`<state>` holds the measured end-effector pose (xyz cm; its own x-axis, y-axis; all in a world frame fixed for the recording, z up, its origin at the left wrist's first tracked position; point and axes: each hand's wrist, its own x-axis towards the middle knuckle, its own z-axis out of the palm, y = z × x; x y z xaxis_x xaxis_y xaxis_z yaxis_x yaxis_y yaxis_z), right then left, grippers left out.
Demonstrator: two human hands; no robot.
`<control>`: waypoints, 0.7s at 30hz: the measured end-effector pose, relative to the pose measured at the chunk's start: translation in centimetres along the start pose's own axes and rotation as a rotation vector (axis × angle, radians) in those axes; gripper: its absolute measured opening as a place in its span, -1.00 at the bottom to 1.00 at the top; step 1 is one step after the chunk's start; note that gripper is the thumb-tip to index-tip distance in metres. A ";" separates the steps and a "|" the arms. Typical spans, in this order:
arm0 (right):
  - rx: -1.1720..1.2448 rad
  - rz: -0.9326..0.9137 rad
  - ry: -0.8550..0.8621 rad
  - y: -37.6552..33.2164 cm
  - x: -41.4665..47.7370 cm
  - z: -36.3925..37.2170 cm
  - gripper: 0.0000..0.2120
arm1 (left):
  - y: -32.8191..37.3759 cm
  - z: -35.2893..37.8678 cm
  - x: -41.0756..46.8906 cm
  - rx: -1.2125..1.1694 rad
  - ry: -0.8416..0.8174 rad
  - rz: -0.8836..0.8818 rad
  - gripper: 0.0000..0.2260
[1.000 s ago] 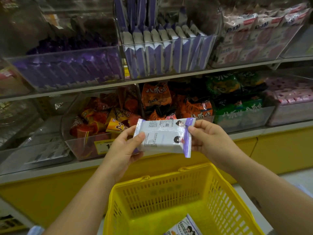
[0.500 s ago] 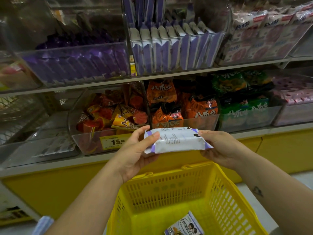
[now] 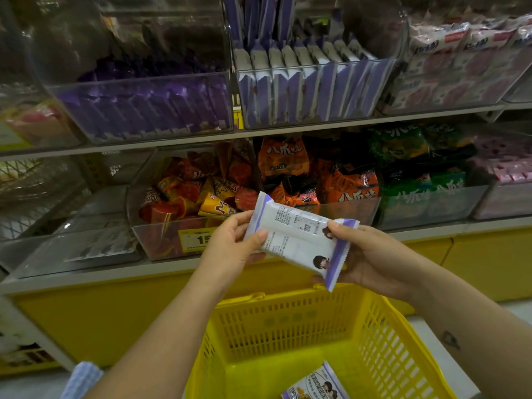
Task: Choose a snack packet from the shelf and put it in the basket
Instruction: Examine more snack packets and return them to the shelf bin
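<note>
head cam is showing the white-and-purple snack packet being held above the yellow basket, near its far rim, in front of the shelf. left hand is pinching its left end w/ thumb on top, right hand is pinching the right end. pick looks done & drop is pending: next move is calling for lowering it past the rim & letting go.

Basket mouth open below; one packet on its floor; shelf bins crowd space ahead.
</note>
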<state>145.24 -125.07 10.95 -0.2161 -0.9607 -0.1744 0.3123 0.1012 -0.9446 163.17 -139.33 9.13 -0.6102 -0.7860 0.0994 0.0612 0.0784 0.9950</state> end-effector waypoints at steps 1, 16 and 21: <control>0.001 -0.009 -0.006 0.1 0.0 0.2 -0.65 | -0.1 0.3 0.0 -0.003 0.055 0.018 -0.72; -0.406 -0.239 0.012 1.6 0.0 3.0 -0.60 | -0.4 3.8 -1.4 -0.323 -0.024 -0.206 -0.27; -0.416 -0.254 0.003 1.7 0.1 3.0 -0.66 | -0.4 3.4 -1.1 -0.438 0.038 -0.276 -0.34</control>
<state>148.50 -125.77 10.12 -0.2400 -0.9678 0.0757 -0.1470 -0.0408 -0.9883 161.13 -136.41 8.58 -0.6216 -0.7636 -0.1746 0.2319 -0.3922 0.8902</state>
